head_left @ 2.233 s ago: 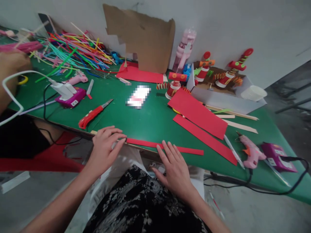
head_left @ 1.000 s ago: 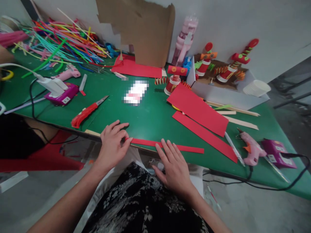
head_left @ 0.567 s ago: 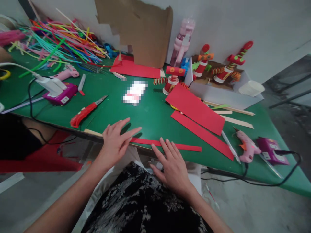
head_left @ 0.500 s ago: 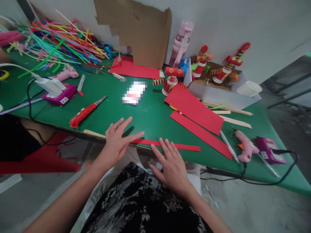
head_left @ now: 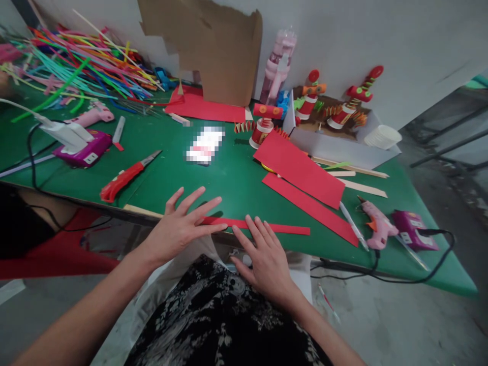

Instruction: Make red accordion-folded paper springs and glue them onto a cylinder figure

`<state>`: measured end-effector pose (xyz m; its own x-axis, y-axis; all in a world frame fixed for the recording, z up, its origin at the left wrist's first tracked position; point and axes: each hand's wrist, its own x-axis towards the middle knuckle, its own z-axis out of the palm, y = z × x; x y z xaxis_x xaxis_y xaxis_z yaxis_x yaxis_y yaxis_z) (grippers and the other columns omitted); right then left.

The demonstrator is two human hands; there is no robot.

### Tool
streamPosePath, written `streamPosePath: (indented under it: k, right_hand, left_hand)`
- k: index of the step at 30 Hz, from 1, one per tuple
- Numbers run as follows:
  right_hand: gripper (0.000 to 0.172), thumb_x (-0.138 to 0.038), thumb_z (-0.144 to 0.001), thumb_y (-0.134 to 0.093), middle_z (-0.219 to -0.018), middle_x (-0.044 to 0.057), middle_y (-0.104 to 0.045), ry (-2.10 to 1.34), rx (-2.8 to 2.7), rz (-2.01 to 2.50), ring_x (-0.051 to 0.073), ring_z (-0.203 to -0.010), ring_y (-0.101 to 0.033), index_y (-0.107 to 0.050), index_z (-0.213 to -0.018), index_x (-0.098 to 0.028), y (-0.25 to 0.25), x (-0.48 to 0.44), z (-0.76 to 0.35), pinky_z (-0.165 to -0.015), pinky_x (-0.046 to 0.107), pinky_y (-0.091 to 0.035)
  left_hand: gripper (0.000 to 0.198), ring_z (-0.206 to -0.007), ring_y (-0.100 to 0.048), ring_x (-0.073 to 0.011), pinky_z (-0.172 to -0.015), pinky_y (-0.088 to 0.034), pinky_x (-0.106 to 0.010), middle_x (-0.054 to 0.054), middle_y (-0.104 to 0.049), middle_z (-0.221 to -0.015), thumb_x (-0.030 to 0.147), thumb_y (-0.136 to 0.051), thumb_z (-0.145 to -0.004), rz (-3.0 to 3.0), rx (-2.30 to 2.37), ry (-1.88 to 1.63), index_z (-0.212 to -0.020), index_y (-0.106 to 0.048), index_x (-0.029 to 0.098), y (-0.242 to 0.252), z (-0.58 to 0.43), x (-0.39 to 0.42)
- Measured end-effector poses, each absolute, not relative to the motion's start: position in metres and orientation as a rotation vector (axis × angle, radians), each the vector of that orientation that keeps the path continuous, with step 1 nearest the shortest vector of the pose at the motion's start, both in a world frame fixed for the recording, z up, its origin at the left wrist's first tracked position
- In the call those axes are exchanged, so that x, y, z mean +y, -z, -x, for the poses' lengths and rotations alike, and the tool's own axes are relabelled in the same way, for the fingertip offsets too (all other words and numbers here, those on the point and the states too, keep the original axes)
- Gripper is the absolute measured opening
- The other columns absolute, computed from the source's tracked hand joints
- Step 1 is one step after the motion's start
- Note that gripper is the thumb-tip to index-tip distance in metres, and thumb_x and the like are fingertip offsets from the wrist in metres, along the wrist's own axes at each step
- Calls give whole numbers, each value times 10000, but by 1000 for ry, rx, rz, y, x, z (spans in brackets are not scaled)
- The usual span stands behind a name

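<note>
A narrow red paper strip [head_left: 287,229] lies along the front edge of the green table [head_left: 168,173]. The fingertips of my right hand [head_left: 265,251] rest flat on the strip near its middle, fingers stretched out. Over the strip's left end is my left hand [head_left: 181,221], its fingers spread and nothing held; it covers that end, and the thumb reaches along the strip. To the right lie a wider red paper strip [head_left: 308,208] and a larger red paper sheet [head_left: 299,170]. A red utility knife [head_left: 127,178] with its blade out lies left of my left hand.
A pink glue gun [head_left: 377,223] with a cord lies at the right beside a purple box [head_left: 414,230]. A blurred-out bright rectangle [head_left: 206,145] is mid-table. Behind stand paper-cup figures [head_left: 263,132], a white box [head_left: 335,147], a pink bottle [head_left: 278,68] and piled pipe cleaners [head_left: 95,61].
My left hand has lowered toward the strip, its thumb now down along it. My right hand stays on the strip. The whole view has shifted slightly.
</note>
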<state>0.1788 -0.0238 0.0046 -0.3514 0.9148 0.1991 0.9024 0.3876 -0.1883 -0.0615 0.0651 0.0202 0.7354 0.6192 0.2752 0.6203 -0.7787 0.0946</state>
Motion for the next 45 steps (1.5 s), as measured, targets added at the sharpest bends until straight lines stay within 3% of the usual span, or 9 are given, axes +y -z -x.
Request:
streamPosePath:
  k: [9,18,26,33,41,45]
  right_hand:
    - [604,-435,-919,-548,-1561,108,-369,-59,-2380,1606,285,-1439,-353,-404,-1477,-252,-5,-24,-178,-1167,476,-345]
    - [583,-425,-924,-536,-1556,113,-377,-62,-2367,1606,288,-1435,-360,-420,-1468,-250,-5,-24,-177,-1165,475,-346]
    - [602,-439,-909,-548,-1582,88,-330,-122,-2364,1654,297,-1451,-323,-429,-1463,-237,-9,-23,-174,-1184,484,-310]
    - [581,-427,-923,-524,-1566,47,-367,-168,-2381,1637,293,-1453,-320,-420,-1466,-246,-10,-21,-176,-1188,503,-306]
    - [592,-428,-908,-542,-1564,57,-370,-190,-2351,1635,300,-1456,-313,-432,-1460,-243,-8,-22,-175,-1188,505,-302]
    - [599,-433,-903,-547,-1562,59,-375,-197,-2343,1632,302,-1456,-313,-428,-1461,-252,-7,-22,-174,-1183,514,-300]
  left_hand:
    - [592,-1502,-144,-278,-1181,-146,-593,69,-414,-1539,24,-501,-872,2891,-1018,457,-1271,-578,454,-13,66,69]
    - [517,-1480,-237,-246,-1167,-205,-582,50,-506,-1473,50,-515,-898,2831,-1158,583,-1231,-613,433,-5,91,63]
    - [604,-1470,-271,-221,-1177,-216,-538,59,-518,-1461,4,-461,-848,2823,-1244,638,-1236,-615,441,5,108,62]
    - [710,-1465,-282,-212,-1185,-181,-523,32,-558,-1419,-36,-358,-767,2897,-1220,584,-1333,-563,341,9,108,55]
    - [629,-1447,-322,-221,-1193,-174,-515,-18,-588,-1391,18,-361,-817,2776,-1252,622,-1351,-553,288,-7,107,46]
    - [503,-1435,-349,-234,-1210,-175,-478,-92,-531,-1444,179,-404,-926,2739,-1152,698,-1424,-471,171,-17,60,29]
